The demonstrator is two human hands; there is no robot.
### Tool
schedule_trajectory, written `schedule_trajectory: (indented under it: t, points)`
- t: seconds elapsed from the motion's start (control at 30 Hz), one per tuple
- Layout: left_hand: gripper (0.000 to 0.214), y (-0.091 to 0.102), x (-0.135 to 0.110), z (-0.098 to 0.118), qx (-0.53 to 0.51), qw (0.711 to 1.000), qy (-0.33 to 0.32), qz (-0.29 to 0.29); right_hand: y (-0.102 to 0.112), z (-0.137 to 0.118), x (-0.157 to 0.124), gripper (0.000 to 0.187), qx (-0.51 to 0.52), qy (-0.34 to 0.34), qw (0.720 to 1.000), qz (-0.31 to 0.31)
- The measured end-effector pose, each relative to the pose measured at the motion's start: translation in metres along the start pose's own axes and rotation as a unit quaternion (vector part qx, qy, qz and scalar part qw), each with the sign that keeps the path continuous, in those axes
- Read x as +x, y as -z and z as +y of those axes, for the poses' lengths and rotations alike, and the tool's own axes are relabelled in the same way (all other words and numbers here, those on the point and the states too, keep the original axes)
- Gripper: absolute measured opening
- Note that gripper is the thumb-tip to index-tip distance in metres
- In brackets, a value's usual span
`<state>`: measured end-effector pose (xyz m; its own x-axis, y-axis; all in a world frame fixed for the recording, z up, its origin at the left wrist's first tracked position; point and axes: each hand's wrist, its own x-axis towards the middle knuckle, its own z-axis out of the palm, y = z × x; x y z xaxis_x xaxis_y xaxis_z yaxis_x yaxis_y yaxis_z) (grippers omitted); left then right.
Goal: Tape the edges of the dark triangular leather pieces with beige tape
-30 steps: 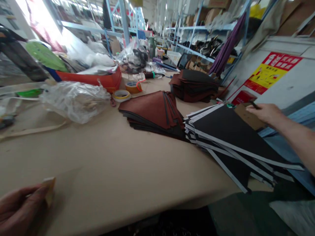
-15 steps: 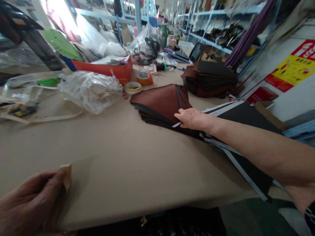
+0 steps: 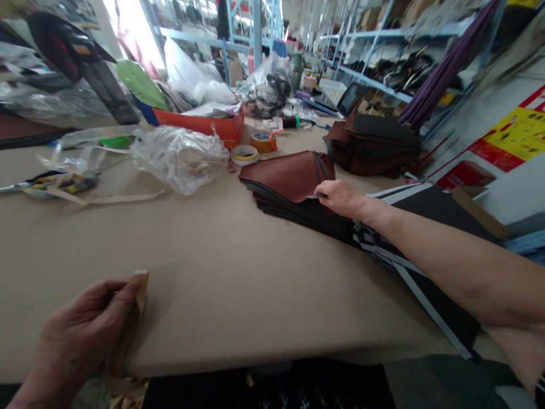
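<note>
My left hand (image 3: 91,324) is above the table's near left part, thumb and fingers pinched on a tan paper-like strip (image 3: 141,289). The strip hangs down past the table edge. My right hand (image 3: 338,197) reaches to the stack of brown and black sheets, fingers closed at the near edge of the top brown sheet (image 3: 283,173). That edge is raised there, with a small light bit at the fingertips and dark sheets below. Under my right forearm lie black sheets (image 3: 443,218) with grey strips (image 3: 430,307) along and across them.
Behind the stack is a second pile of brown and black sheets (image 3: 374,145). Tape rolls (image 3: 244,154), a clear plastic bag (image 3: 179,156) and an orange box (image 3: 204,128) stand farther back. Pliers-like tools (image 3: 63,184) lie at left. Tan scraps (image 3: 128,393) hang below the table edge.
My right hand has drawn the near edge of the top brown sheet up, uncovering more of the dark sheets below. The view has shifted left; my left hand still pinches the strip.
</note>
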<state>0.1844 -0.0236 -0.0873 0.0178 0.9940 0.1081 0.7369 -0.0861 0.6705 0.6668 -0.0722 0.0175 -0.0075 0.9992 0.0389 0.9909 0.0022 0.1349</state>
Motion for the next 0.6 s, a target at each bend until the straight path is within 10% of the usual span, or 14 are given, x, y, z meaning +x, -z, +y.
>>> schedule_trajectory:
  t: [0.27, 0.6]
  points:
    - [0.037, 0.012, -0.009, 0.04, -0.014, 0.999, 0.039, -0.031, 0.037, 0.015, 0.024, 0.029, 0.093, -0.064, 0.992, 0.056]
    - [0.034, 0.006, -0.009, 0.026, -0.016, 1.0, 0.002, -0.024, -0.016, -0.008, 0.003, 0.032, 0.098, -0.065, 0.993, -0.016]
